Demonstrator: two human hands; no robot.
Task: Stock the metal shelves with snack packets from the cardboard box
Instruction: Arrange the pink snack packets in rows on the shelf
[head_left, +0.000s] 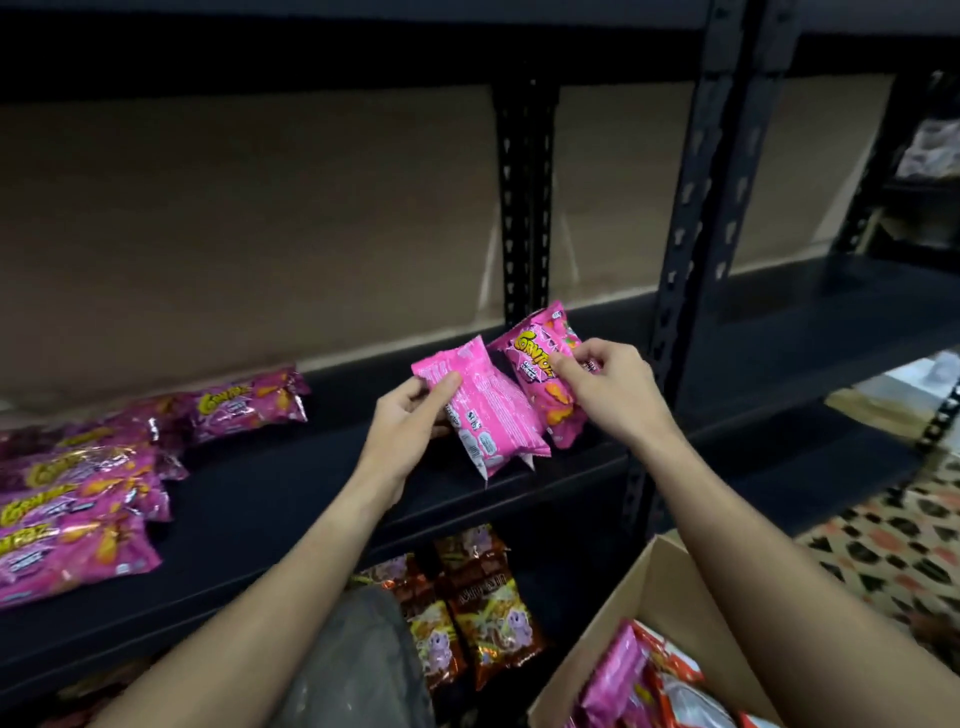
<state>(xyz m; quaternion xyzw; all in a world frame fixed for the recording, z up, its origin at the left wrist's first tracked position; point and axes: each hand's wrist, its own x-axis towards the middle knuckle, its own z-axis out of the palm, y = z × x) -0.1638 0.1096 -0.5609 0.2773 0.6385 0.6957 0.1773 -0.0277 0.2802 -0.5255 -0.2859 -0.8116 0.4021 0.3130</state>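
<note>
Above the black metal shelf, my left hand grips a pink snack packet that shows its printed back. Beside it my right hand pinches a second pink packet, front side up with yellow lettering. The two packets overlap at their edges, just over the shelf board. Several matching pink packets lie flat on the same shelf at the far left. The open cardboard box sits at the lower right, under my right forearm, with pink and red packets inside.
Brown snack packets stand on the lower shelf below. A black slotted upright post rises just right of my hands, another behind them. A patterned floor shows at the right. Brown backing board closes the shelf's rear.
</note>
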